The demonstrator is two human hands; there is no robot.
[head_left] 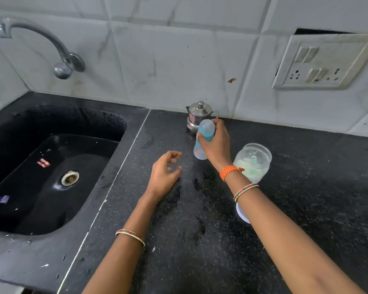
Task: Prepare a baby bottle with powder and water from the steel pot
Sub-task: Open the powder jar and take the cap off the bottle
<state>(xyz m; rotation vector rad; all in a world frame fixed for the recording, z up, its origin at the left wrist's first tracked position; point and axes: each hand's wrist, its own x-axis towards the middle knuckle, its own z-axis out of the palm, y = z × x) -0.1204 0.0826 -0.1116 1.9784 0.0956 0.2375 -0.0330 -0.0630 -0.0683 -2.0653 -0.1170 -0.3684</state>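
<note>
A blue baby bottle [202, 141] with a clear cap stands upright on the black counter, and my right hand [216, 143] grips it around the upper part. Directly behind it, against the tiled wall, sits the small steel pot [197, 114] with its lid on. A clear open jar [254, 162] holding pale powder and a scoop stands just right of my right wrist. My left hand [165, 174] rests on the counter left of the bottle, fingers loosely curled and holding nothing.
A black sink [51, 170] with a chrome tap [57, 54] fills the left side. A white lid [242, 215] lies partly hidden under my right forearm. The counter [306, 198] is wet in patches. A switch and socket plate [325, 62] is mounted on the wall at right.
</note>
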